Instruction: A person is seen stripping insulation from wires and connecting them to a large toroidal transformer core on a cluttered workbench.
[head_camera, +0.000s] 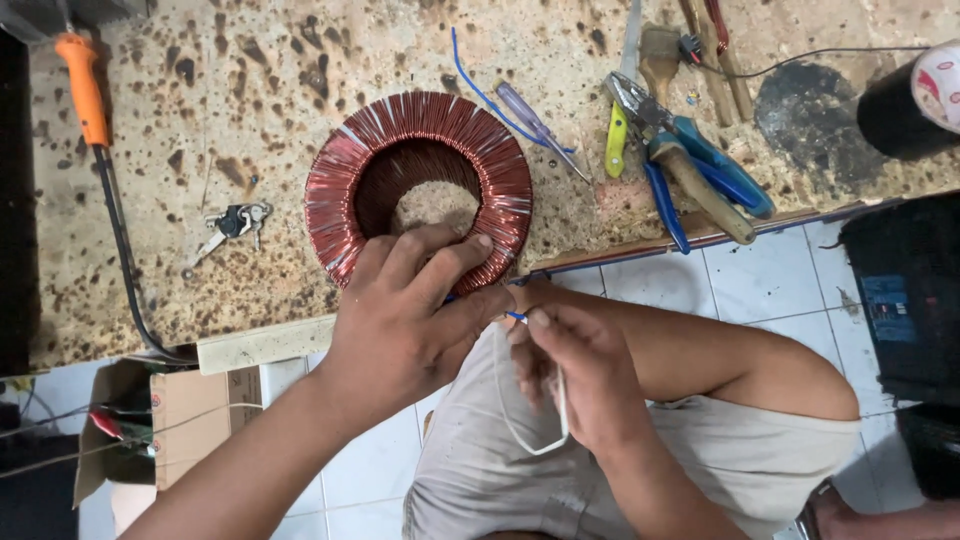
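Note:
A ring-shaped coil wound with copper-red wire (420, 170) lies flat near the front edge of a stained workbench (250, 110). My left hand (415, 315) rests on the coil's near side, fingers curled over the winding and pinching a thin blue wire (516, 316) that comes off it. My right hand (575, 370) is just right of the left, below the bench edge, pinching the same blue wire end together with a loop of white sleeving (530, 425) that hangs down over my lap.
On the bench: blue-handled pliers (700, 170), a clear-handled screwdriver (535, 125), a yellow-handled tool (616, 140), keys (232, 225), an orange-handled tool (85, 90) and a black tape roll (905, 105). A cardboard box (190, 410) sits on the tiled floor at left.

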